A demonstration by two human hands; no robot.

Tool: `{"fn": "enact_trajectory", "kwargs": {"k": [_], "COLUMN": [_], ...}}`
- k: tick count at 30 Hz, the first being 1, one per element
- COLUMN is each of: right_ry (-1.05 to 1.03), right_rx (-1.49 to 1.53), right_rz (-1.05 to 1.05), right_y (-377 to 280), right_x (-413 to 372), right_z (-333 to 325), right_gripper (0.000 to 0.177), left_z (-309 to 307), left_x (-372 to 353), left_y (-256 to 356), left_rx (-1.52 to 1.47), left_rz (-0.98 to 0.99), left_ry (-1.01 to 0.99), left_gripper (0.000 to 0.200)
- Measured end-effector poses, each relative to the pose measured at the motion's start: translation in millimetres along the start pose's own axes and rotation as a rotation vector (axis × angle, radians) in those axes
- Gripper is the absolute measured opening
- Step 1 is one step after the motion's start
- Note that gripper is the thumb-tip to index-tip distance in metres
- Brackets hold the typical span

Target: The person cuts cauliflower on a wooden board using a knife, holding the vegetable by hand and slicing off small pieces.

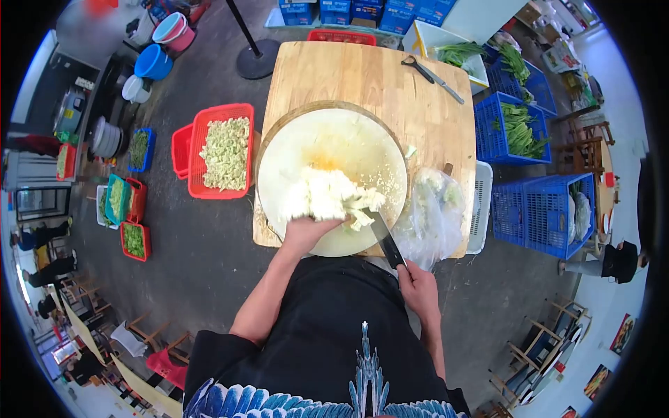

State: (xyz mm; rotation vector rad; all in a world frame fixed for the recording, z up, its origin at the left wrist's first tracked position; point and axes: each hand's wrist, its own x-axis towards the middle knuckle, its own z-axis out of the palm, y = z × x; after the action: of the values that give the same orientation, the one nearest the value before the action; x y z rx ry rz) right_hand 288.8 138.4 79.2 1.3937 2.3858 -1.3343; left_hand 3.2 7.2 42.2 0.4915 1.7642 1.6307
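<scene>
A white cauliflower (pixel 322 194) is over the near part of a round chopping board (pixel 334 132), its left side blurred. My left hand (pixel 305 233) grips it from the near side, fingers partly hidden beneath the florets. My right hand (pixel 419 287) is closed around the black handle of a knife (pixel 390 247). The knife's blade points up and left, its tip end by the cauliflower's cut stems at the right. Small crumbs and a yellowish stain mark the board. To the right, a clear plastic bag (pixel 435 216) holds more cauliflower.
The board rests on a wooden table (pixel 306 66) with a black-handled tool (pixel 433 78) at its far right. A red basket (pixel 226 150) of cut cauliflower pieces is on the left. Blue crates (pixel 526 216) with greens stand right; a black stand base (pixel 258 59) is beyond.
</scene>
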Motion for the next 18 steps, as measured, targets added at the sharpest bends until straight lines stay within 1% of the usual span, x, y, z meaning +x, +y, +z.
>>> {"fn": "enact_trajectory", "kwargs": {"k": [1, 3, 5, 8, 11, 14, 17, 18], "right_ry": [0.005, 0.009, 0.009, 0.013, 0.017, 0.013, -0.001, -0.004], "right_rx": [-0.005, -0.009, -0.001, 0.027, 0.036, 0.036, 0.029, 0.033], "right_rz": [-0.013, 0.014, 0.024, 0.014, 0.015, 0.021, 0.034, 0.042], "right_y": [-1, -4, -4, 0, -3, -4, -1, 0], "right_x": [0, 2, 2, 3, 3, 3, 3, 3], "right_z": [1, 1, 2, 5, 5, 5, 6, 7], "right_gripper": [0.029, 0.028, 0.027, 0.026, 0.026, 0.026, 0.027, 0.028], "left_z": [-2, -6, -8, -5, -8, -9, -6, -5], "left_x": [-2, 2, 1, 5, 5, 7, 6, 4], "left_y": [-4, -12, -14, -10, -3, -5, -2, 3], "left_rx": [0.067, 0.031, -0.039, -0.292, -0.463, -0.409, -0.439, -0.432], "left_rz": [0.035, 0.237, 0.350, 0.309, 0.153, 0.149, 0.067, 0.066], "left_ry": [-0.046, -0.048, -0.067, -0.143, -0.242, -0.242, -0.228, -0.233], "left_gripper": [0.049, 0.041, 0.028, 0.027, 0.024, 0.021, 0.018, 0.018]}}
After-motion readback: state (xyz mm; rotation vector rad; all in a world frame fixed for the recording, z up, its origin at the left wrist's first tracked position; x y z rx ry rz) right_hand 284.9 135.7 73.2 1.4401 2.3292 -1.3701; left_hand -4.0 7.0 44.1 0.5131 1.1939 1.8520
